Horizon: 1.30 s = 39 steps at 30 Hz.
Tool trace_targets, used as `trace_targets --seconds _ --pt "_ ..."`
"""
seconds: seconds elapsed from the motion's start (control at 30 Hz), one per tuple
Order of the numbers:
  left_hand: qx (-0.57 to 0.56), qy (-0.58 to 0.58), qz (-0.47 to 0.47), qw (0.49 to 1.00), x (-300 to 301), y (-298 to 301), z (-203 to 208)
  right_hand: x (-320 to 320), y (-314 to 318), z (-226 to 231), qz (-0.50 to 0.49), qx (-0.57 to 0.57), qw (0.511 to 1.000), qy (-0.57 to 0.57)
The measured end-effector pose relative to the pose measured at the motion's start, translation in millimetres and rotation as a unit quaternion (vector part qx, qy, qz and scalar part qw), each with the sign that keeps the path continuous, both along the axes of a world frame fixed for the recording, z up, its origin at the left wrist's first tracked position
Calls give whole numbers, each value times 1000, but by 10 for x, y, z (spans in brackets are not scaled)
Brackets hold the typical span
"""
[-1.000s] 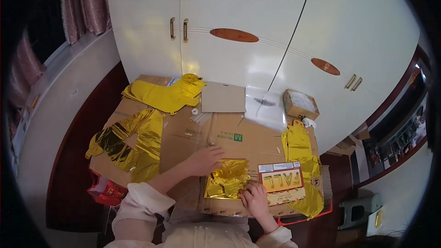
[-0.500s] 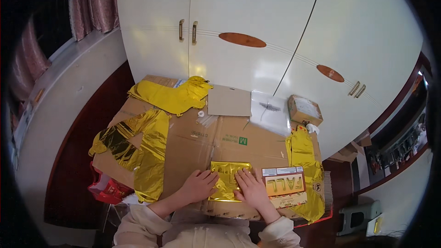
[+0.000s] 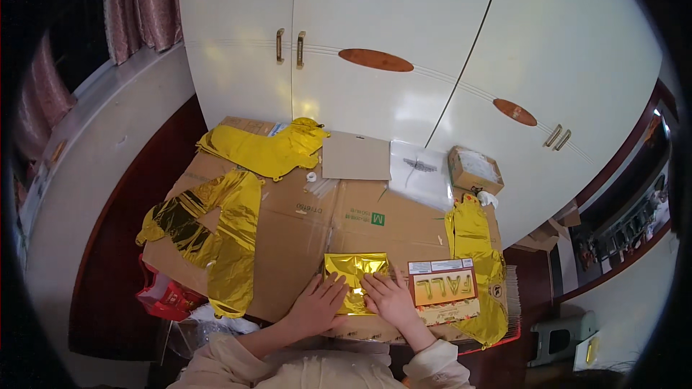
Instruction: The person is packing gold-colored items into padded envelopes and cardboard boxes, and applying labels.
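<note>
A folded gold foil balloon [image 3: 356, 264] lies as a creased, shiny rectangle at the near edge of a flattened cardboard sheet [image 3: 295, 234]. My left hand [image 3: 317, 305] rests on its left side, fingers stretched out flat. On its right side lies my right hand [image 3: 391, 302], also flat with fingers spread. Both hands press from above and grip nothing; they hide the lower corners of the foil. Close by my right hand is a printed package card [image 3: 441, 289] picturing gold letters.
Unfolded gold foil balloons lie at left [image 3: 236, 245], far left [image 3: 267, 151] and right [image 3: 477, 245]. At the back are a grey card [image 3: 355, 157], a clear plastic sleeve [image 3: 420, 173] and a small box [image 3: 474, 168], before a white cabinet [image 3: 375, 0]. A red bag [image 3: 162, 295] sits lower left.
Both hands have slid slightly nearer to me over the folded foil, and its far part shows more. The whole view has shifted a little.
</note>
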<state>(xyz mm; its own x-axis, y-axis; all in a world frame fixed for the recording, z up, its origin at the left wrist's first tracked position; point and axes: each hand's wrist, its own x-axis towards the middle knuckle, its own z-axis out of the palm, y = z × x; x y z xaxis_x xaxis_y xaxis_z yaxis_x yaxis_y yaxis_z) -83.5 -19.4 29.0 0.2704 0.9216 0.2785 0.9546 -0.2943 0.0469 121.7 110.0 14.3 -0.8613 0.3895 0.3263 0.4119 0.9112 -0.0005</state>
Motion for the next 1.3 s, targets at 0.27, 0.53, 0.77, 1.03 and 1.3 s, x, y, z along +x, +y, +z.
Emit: trace_targets --seconds 0.27,0.53,0.77,1.03,1.3 --pt "-5 20 54 998 -53 215 -180 15 7 34 8 10 1000 -2" --pt "-32 9 56 998 -84 223 -235 160 306 281 -57 -92 993 45" --pt "-61 17 16 998 -180 315 -224 897 457 657 -138 -160 969 -127" --pt "-146 -26 -17 989 -338 536 275 1813 -45 612 -159 -149 943 -252" --pt "-166 -77 -134 974 -675 1032 151 2024 -232 352 -139 -72 969 -192"
